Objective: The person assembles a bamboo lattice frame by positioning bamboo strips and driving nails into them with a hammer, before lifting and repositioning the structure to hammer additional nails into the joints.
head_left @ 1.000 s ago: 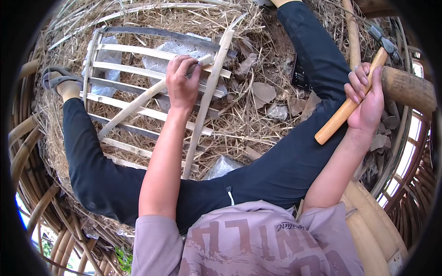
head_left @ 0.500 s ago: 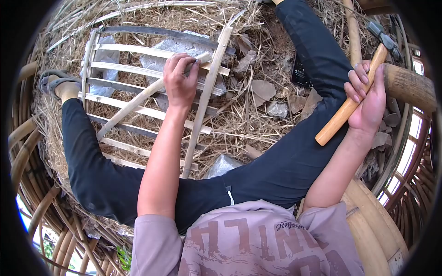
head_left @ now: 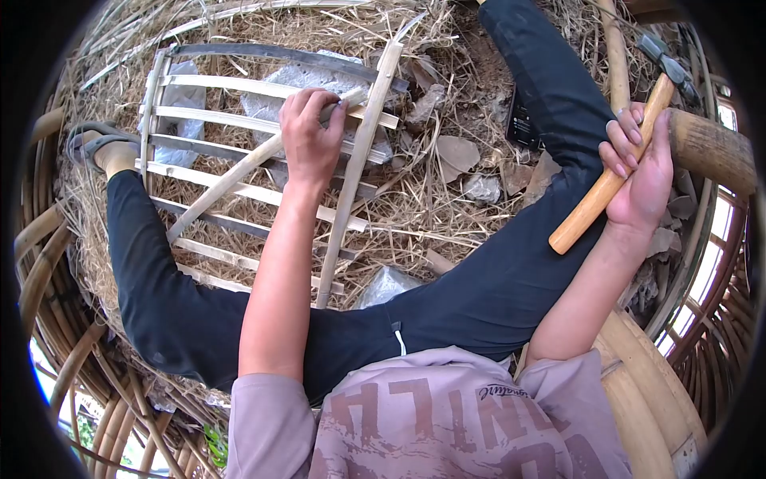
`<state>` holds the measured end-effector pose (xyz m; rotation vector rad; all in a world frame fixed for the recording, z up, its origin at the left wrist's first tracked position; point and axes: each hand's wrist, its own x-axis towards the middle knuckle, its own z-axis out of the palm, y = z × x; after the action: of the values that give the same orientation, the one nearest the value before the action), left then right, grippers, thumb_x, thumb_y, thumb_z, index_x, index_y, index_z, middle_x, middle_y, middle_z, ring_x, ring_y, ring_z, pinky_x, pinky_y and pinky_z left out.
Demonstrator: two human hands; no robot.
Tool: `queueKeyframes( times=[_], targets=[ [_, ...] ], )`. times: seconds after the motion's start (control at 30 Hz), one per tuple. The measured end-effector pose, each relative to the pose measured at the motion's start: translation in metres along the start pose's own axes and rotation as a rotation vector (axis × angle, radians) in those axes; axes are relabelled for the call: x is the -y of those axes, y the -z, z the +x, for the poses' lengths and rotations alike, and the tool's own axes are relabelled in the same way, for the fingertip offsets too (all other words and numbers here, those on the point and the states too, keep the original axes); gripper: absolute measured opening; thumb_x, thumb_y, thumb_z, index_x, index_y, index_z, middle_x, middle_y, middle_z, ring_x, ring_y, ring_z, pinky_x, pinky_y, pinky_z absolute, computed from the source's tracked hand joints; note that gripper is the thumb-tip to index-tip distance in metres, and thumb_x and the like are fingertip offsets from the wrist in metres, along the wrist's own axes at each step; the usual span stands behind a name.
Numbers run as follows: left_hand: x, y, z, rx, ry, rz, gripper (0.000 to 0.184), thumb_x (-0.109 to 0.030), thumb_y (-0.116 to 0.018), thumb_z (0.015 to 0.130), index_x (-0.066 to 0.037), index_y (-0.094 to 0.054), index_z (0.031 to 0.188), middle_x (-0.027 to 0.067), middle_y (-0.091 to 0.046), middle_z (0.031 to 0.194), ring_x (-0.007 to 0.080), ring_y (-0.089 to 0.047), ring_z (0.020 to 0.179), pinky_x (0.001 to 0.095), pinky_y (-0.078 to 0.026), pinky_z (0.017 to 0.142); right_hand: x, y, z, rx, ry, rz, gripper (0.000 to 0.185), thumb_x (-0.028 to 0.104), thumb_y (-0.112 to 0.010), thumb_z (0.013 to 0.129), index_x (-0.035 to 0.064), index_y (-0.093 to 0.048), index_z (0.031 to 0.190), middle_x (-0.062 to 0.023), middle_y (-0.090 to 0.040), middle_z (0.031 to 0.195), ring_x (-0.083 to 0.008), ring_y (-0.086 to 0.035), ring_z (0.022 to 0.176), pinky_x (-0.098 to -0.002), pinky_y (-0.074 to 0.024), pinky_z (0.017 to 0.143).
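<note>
A lattice of pale and dark bamboo slats lies between my legs, with a long pale side slat (head_left: pixel 351 188) along its right edge. My left hand (head_left: pixel 313 144) is closed around the upper part of a diagonal bamboo slat (head_left: pixel 227 184) that crosses the lattice. That slat's upper end reaches close to the side slat; whether they touch, I cannot tell. A hammer (head_left: pixel 590 207) is gripped by its wooden handle in my right hand (head_left: pixel 646 176), above my right thigh. Its metal head (head_left: pixel 666 57) points up and away, beside a thick bamboo pole.
Under the lattice is a grey stone slab (head_left: pixel 259 105) on straw-covered ground. Broken shards (head_left: pixel 456 158) and a dark phone (head_left: pixel 523 124) lie near my right leg. The thick bamboo pole (head_left: pixel 714 152) juts in at the right. Crumpled clear plastic (head_left: pixel 387 287) lies near my lap.
My left hand has shifted very slightly, still around the diagonal slat. My right hand and the hammer have drifted a touch to the right. The lattice has stayed in place.
</note>
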<state>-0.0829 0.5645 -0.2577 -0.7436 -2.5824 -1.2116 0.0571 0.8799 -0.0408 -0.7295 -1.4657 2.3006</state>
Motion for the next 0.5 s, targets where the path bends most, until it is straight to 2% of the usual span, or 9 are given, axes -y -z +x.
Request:
queueKeyframes(
  times=[0.23, 0.33, 0.5],
  targets=[
    [0.005, 0.004, 0.003, 0.052, -0.091, 0.154, 0.018, -0.018, -0.077, 0.085, -0.011, -0.071, 0.101, 0.0045, -0.067, 0.106, 0.0276, -0.06, 0.111, 0.045, -0.04, 0.099, 0.0, -0.001, 0.0, -0.014, -0.005, -0.009, 0.033, 0.039, -0.044, 0.112, 0.0083, -0.046, 0.099, 0.005, -0.036, 0.077, -0.0015, -0.03, 0.057, -0.0166, -0.0277, 0.047],
    [0.006, 0.006, 0.002, 0.053, -0.091, 0.224, 0.027, -0.022, -0.077, 0.086, -0.012, -0.07, 0.11, 0.006, -0.064, 0.118, 0.029, -0.056, 0.121, 0.0483, -0.037, 0.104, 0.0, 0.0, 0.0, -0.004, -0.009, -0.003, 0.033, 0.039, -0.044, 0.112, 0.0082, -0.046, 0.099, 0.0051, -0.037, 0.077, -0.0015, -0.031, 0.058, -0.0166, -0.0279, 0.047],
    [0.013, 0.005, 0.002, 0.127, -0.062, 0.376, 0.052, -0.04, -0.069, 0.092, -0.014, -0.059, 0.136, 0.0111, -0.054, 0.141, 0.0333, -0.042, 0.142, 0.0616, -0.026, 0.117, -0.001, 0.001, 0.001, 0.005, -0.017, -0.002, 0.033, 0.039, -0.044, 0.112, 0.008, -0.046, 0.1, 0.005, -0.036, 0.077, -0.0014, -0.031, 0.058, -0.0165, -0.0282, 0.047]
  ],
)
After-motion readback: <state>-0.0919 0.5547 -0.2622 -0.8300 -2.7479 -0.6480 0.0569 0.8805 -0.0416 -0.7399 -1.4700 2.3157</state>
